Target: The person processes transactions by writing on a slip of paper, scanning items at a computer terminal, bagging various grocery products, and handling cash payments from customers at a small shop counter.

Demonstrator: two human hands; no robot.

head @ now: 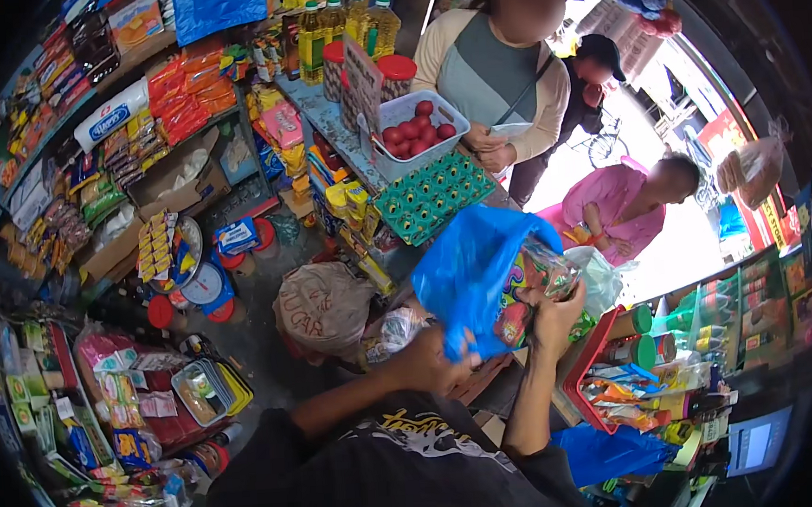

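My left hand (pixel 441 364) grips the gathered lower edge of a blue plastic bag (pixel 460 278) in front of my chest. Around the side of a shiny printed snack pack (pixel 513 325), coloured red and green, my right hand (pixel 555 314) has its fingers closed. The pack lies against the bag's right side, partly covered by it; whether it is inside cannot be made out. Just beyond the bag, a green egg tray (pixel 437 194) sits on the blue counter (pixel 332 136). A pale translucent plastic bag (pixel 595 273) is right of my right hand.
A white basket of red eggs (pixel 416 138) stands beyond the tray, near red-lidded jars (pixel 395 76) and oil bottles (pixel 313 43). People stand across the counter, one in a pink shirt (pixel 612 206). A sack (pixel 325 307) sits left; a red tray (pixel 591 374) is right.
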